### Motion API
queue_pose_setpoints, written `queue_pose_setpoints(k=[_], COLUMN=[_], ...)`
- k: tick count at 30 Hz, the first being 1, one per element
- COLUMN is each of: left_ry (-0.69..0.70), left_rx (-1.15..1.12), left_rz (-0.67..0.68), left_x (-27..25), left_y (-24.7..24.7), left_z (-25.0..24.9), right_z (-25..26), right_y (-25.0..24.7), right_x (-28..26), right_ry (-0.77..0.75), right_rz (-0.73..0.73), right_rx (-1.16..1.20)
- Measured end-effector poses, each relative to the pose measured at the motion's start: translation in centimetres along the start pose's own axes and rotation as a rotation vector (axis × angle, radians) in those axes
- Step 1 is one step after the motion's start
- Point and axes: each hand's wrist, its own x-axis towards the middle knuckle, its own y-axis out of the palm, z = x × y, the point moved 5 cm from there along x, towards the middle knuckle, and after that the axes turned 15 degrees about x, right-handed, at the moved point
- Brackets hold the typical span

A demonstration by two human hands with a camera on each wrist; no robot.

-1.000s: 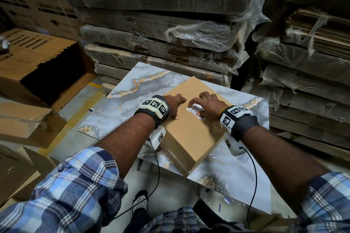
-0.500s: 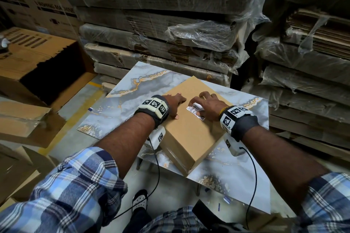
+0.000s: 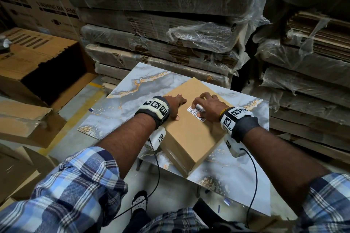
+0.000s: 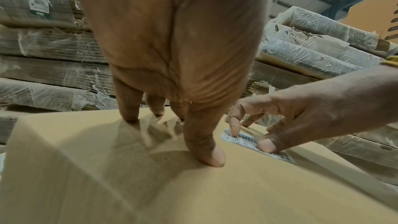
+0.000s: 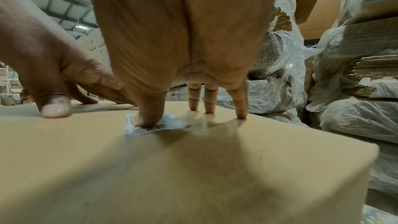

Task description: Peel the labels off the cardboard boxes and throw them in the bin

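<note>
A plain cardboard box (image 3: pixel 191 136) lies on a marble-patterned tile (image 3: pixel 130 100). The left hand (image 3: pixel 175 105) presses on the box top, fingers straight and spread. Just beside it, the right hand (image 3: pixel 210 106) pinches at the white barcode label (image 3: pixel 191 110) on that top with curled thumb and index finger.

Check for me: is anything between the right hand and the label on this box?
Nothing visible stands between them. The right hand has its thumb and forefinger on the label, pinching it on top of the box. The left hand presses the box beside it, clear of the label. No bin is in view.
</note>
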Motion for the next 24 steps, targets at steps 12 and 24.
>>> queue_pose_setpoints(k=[12,24], left_ry=[0.006,0.003], left_rx=[-0.008,-0.009], left_rz=[-0.003,0.015], left_x=[-0.20,-0.12], left_y=[-0.07,-0.11], left_z=[-0.01,-0.02], right_z=[-0.29,-0.29], right_y=[0.10,0.12], right_x=[0.07,0.01], right_ry=[-0.003,0.004], right_rz=[-0.017,-0.008], right_rx=[0.003,-0.001])
